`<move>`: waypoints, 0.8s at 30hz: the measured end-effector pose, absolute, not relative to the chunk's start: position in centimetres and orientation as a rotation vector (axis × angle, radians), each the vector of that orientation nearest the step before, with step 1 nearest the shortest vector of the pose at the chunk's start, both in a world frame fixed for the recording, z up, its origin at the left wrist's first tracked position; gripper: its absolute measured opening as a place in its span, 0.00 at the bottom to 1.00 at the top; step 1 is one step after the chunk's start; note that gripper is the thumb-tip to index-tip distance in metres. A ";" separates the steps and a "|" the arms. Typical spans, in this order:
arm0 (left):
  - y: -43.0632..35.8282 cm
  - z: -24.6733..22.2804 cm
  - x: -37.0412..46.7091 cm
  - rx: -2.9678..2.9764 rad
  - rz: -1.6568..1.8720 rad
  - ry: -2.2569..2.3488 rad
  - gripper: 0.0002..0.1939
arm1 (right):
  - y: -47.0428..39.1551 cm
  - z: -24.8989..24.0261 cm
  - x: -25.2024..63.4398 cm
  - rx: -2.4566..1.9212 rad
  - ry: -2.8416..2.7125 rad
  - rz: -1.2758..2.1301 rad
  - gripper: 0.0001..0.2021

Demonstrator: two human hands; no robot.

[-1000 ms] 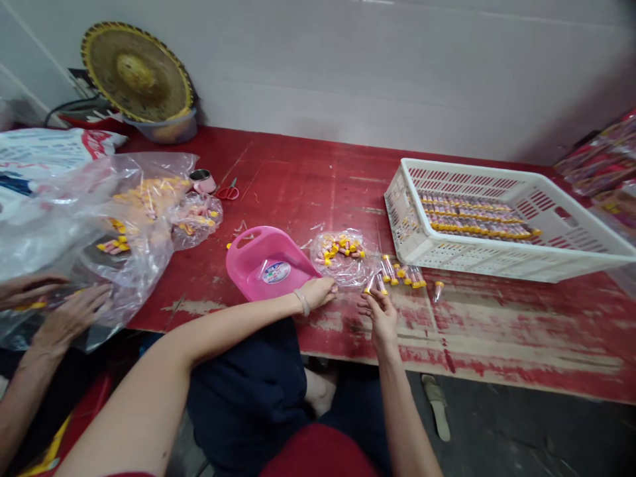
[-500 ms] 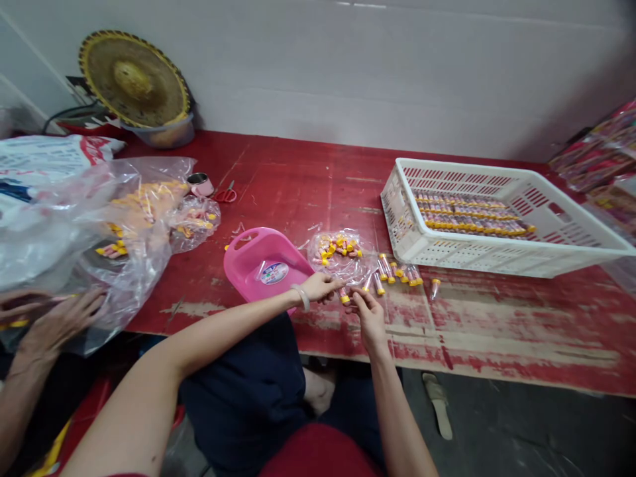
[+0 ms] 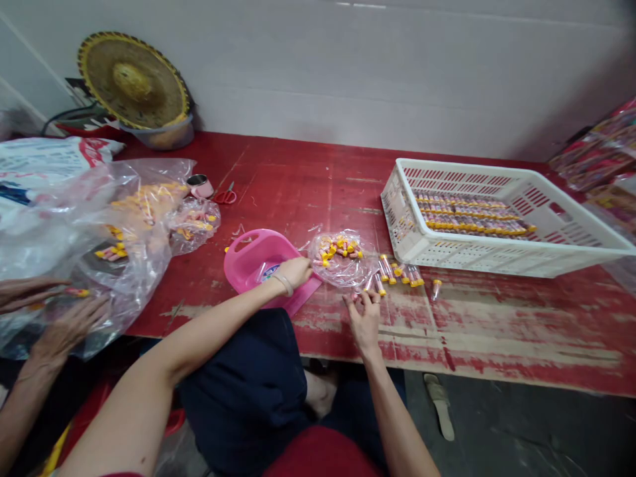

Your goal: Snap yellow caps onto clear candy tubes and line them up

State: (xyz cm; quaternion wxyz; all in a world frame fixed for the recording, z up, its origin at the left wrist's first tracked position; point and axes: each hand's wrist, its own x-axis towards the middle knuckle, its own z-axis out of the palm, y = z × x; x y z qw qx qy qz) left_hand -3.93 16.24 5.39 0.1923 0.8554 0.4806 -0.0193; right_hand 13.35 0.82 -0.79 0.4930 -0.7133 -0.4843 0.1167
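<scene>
My left hand [image 3: 297, 271] is over the right side of a pink scoop-shaped tray [image 3: 236, 268], fingers closed near a small yellow-capped piece at the edge of a clear plastic bag [image 3: 348, 268]. What it grips, if anything, is too small to tell. My right hand [image 3: 364, 311] is at the bag's front edge, fingers bent together near the loose yellow-capped tubes [image 3: 387, 268]; something small and pinkish shows at its fingertips. More yellow-capped pieces lie in the bag. One tube [image 3: 436, 289] lies apart to the right.
A white crate [image 3: 497, 255] with rows of tubes stands at right. Red scissors [image 3: 226, 196] and a pink cup [image 3: 200, 186] lie behind the tray. At left, another person's hands [image 3: 64, 328] work by a large plastic bag [image 3: 149, 245]. A round woven lid [image 3: 134, 79] leans on the wall.
My left hand has moved left, away from my right hand, to above the pink tray. The tube between my hands no longer shows there. The other person's hands have shifted slightly.
</scene>
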 end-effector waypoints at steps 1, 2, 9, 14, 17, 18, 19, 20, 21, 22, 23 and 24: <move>17.4 5.4 -5.0 2.431 -0.091 1.448 0.15 | 0.6 -1.2 13.2 -1.742 -1.183 0.245 0.18; 18.4 5.2 -5.9 2.456 -0.117 1.509 0.15 | 0.5 -1.7 13.1 -1.761 -1.218 0.222 0.17; 19.8 2.5 -7.8 2.585 -0.216 1.463 0.17 | -0.1 -6.1 12.3 -1.970 -1.456 0.002 0.15; 19.5 1.2 -7.3 2.601 -0.258 1.499 0.17 | -0.3 -6.7 12.0 -2.018 -1.554 -0.008 0.14; 19.6 1.2 -7.4 2.563 -0.288 1.552 0.15 | -0.6 -7.1 12.1 -1.990 -1.562 0.015 0.15; 19.6 1.3 -7.5 2.545 -0.297 1.570 0.14 | -0.7 -7.3 12.2 -1.976 -1.551 0.022 0.16; 19.7 1.6 -7.6 2.526 -0.307 1.589 0.14 | -0.7 -7.4 12.3 -1.957 -1.533 0.024 0.17; 19.8 1.9 -7.8 2.504 -0.316 1.613 0.14 | -0.8 -7.6 12.4 -1.937 -1.513 0.020 0.17; 19.9 2.4 -8.1 2.480 -0.326 1.645 0.15 | -0.9 -7.7 12.6 -1.925 -1.498 0.014 0.18; 20.0 2.9 -8.4 2.451 -0.338 1.686 0.16 | -0.9 -7.8 12.7 -1.926 -1.491 0.009 0.19; 20.1 3.5 -8.7 2.421 -0.352 1.732 0.17 | -0.9 -7.9 12.9 -1.940 -1.497 0.013 0.19; 20.2 4.0 -9.0 2.391 -0.371 1.779 0.18 | -1.0 -7.9 13.0 -1.959 -1.510 0.024 0.19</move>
